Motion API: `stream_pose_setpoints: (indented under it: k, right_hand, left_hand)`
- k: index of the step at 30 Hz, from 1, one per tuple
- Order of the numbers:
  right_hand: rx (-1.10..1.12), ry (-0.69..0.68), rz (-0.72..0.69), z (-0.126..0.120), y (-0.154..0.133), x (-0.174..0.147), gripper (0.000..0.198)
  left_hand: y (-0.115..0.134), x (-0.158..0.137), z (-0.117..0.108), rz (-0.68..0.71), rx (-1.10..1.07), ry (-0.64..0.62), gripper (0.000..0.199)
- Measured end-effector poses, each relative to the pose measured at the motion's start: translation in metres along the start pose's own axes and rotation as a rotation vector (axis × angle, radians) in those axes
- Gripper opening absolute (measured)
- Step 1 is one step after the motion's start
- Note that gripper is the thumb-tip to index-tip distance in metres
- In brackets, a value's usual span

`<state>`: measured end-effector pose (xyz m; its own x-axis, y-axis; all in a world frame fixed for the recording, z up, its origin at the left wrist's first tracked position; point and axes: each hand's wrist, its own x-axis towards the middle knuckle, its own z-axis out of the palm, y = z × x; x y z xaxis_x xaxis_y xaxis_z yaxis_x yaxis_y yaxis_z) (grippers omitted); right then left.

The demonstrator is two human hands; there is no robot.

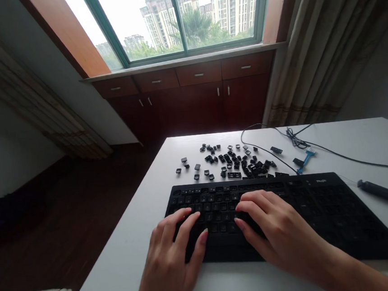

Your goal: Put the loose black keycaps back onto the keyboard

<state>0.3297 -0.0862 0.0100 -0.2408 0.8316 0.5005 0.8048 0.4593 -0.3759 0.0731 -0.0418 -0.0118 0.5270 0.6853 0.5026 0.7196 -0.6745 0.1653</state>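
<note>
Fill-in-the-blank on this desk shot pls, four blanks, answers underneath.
1. Fingers of the left grip and right grip are over a black ____.
2. Loose keycaps lie scattered on a ____ table.
3. The one brightly coloured item on the table is ____.
4. Above the row of wooden drawers is a ____.

Missing words: keyboard; white; blue; window.

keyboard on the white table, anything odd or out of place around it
Yes: many loose black keycaps lie scattered on the white table just beyond the keyboard, odd since keycaps normally sit on a keyboard.
</note>
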Motion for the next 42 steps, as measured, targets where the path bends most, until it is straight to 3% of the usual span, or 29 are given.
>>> stream_pose_setpoints:
  k: [5, 8, 17, 27, 36, 42]
  right_hand:
    - [0.069, 0.096, 0.124, 0.002, 0.001, -0.005, 0.042]
    - [0.078, 0.078, 0.143, 0.004, 0.001, -0.007, 0.043]
    - [-0.047, 0.026, 0.017, 0.012, -0.005, -0.005, 0.043]
    - [-0.132, -0.023, -0.079, 0.010, -0.010, -0.008, 0.047]
    - [-0.161, 0.016, -0.062, 0.013, -0.009, -0.007, 0.054]
    - [-0.176, 0.006, -0.114, 0.013, -0.010, -0.014, 0.053]
  left_hand:
    - [0.006, 0.002, -0.002, -0.046, -0.021, 0.008, 0.041]
    - [0.008, 0.002, -0.003, -0.053, -0.026, 0.016, 0.044]
    - [0.008, 0.000, -0.002, -0.079, -0.057, 0.023, 0.058]
    - [0.006, 0.000, -0.001, -0.064, -0.045, 0.024, 0.054]
    - [0.007, 0.005, -0.010, 0.101, -0.039, -0.091, 0.049]
    - [0.009, 0.058, -0.021, 0.338, -0.135, -0.338, 0.050]
